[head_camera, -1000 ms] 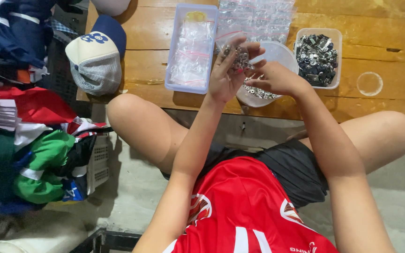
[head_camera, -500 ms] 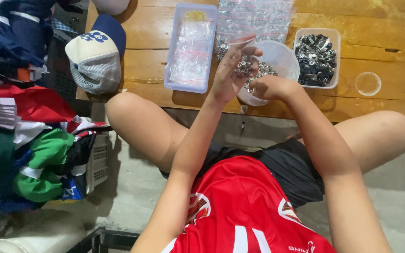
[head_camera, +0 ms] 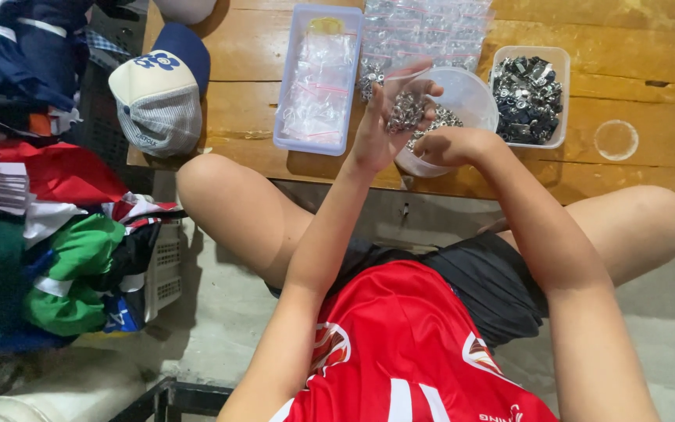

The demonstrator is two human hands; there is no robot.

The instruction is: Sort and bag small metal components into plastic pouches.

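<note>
Two bare hands work over a wooden bench (head_camera: 259,47), above a round white bowl (head_camera: 474,94) of small metal parts that sits near its front edge. Behind the bowl lies a pile of filled clear bags (head_camera: 431,27), which looks like the finished share of the packing; to its left a long clear tray (head_camera: 291,137) holds flat empty bags, so a good deal seems left to fill. To the bowl's right a square white tub (head_camera: 529,98) is heaped with darker metal parts, and a blue and white cap (head_camera: 162,94) rests at the bench's left end, beside a heap of folded clothes (head_camera: 56,234). The left hand (head_camera: 384,129) is raised with the palm turned up, its grip cupped loosely around a small pile of silver metal parts (head_camera: 406,113), with what appears to be a clear bag pinched at the fingertips. The right hand (head_camera: 447,144) hangs just beside it over the bowl's rim, fingers curled into a fist; whether that grip holds any parts I cannot tell.
</note>
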